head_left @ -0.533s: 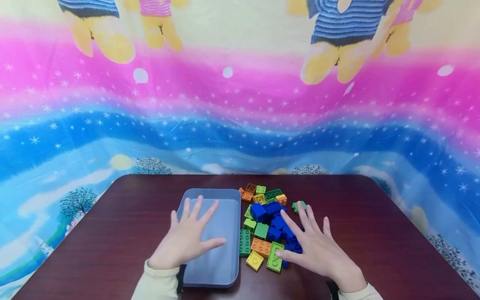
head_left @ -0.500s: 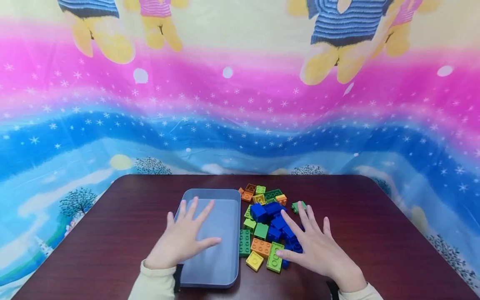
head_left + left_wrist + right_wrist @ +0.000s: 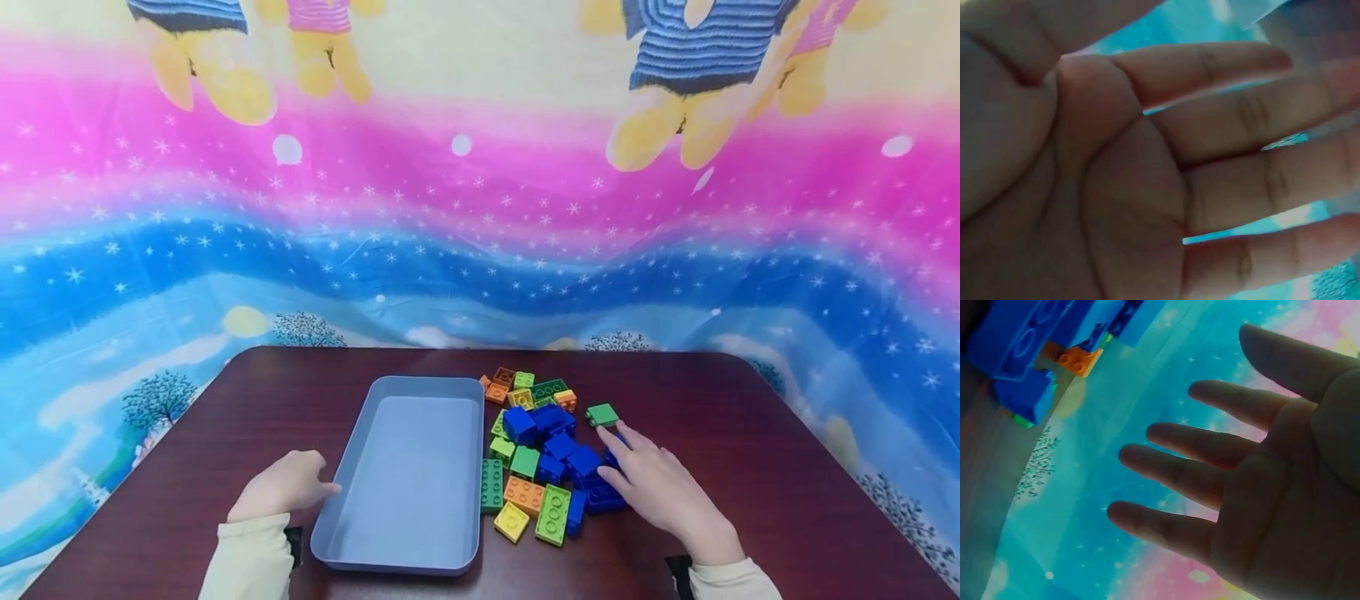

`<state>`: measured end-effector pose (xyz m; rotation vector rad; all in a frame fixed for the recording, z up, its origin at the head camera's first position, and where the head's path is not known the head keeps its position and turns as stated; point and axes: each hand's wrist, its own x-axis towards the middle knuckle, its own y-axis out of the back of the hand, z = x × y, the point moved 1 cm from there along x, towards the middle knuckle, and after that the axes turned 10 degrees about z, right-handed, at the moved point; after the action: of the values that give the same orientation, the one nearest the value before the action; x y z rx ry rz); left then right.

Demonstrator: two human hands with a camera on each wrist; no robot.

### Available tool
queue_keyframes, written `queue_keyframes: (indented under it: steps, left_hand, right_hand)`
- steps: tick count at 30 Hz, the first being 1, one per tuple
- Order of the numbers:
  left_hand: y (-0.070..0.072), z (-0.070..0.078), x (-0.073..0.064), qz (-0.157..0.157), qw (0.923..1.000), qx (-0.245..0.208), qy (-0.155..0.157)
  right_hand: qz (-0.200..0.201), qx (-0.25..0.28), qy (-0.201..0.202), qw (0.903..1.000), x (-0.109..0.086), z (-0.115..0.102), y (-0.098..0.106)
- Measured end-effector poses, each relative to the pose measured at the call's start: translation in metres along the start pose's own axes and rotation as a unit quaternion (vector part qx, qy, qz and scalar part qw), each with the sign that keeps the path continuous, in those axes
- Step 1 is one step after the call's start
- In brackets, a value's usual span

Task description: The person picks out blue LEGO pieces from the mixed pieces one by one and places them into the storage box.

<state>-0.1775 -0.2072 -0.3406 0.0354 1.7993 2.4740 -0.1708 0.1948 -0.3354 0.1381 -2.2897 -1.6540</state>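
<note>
My left hand (image 3: 281, 483) is at the left side of a grey-blue plastic tray (image 3: 405, 554), its thumb tip right at the rim. In the left wrist view the fingers (image 3: 1229, 131) of this hand are extended and slightly apart, with nothing in the palm. A loose pile of toy building bricks (image 3: 525, 461) lies along the tray's right side, blue ones (image 3: 558, 446) in the middle. Over the pile's right edge hovers my right hand (image 3: 671, 492), palm down, fingertips overlapping blue bricks and close to a green brick (image 3: 602, 415). The right wrist view shows its fingers (image 3: 1172, 475) straight and spread, holding nothing.
Everything stands on a dark reddish-brown table (image 3: 187, 458). A yellow brick (image 3: 512, 522) and a lime green brick (image 3: 552, 514) lie at the pile's near side. Behind the table hangs a patterned cloth (image 3: 465, 275).
My left hand has moved from over the tray to its left side, fingers now pointing down. My right hand has shifted slightly right and drawn its fingers closer together.
</note>
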Motion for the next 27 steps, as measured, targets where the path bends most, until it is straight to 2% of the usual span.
queue_keyframes:
  steps: [5,9,16,27]
  left_hand:
    - [-0.013,0.000,0.001,0.000,0.9997,-0.024,0.007]
    - [-0.018,0.000,0.003,-0.008,0.9998,-0.017,0.004]
    - [-0.018,0.002,0.005,-0.025,0.9996,-0.006,0.010]
    - [-0.017,0.004,0.005,-0.028,0.9996,0.003,0.010]
  right_hand:
    - [-0.022,0.001,-0.024,0.9995,0.004,0.009,-0.006]
    - [-0.041,0.005,-0.034,0.9985,0.006,0.015,-0.009]
    - [-0.056,0.031,-0.035,0.9973,0.010,0.016,-0.014]
    - [-0.069,0.015,-0.032,0.9970,0.013,0.015,-0.029]
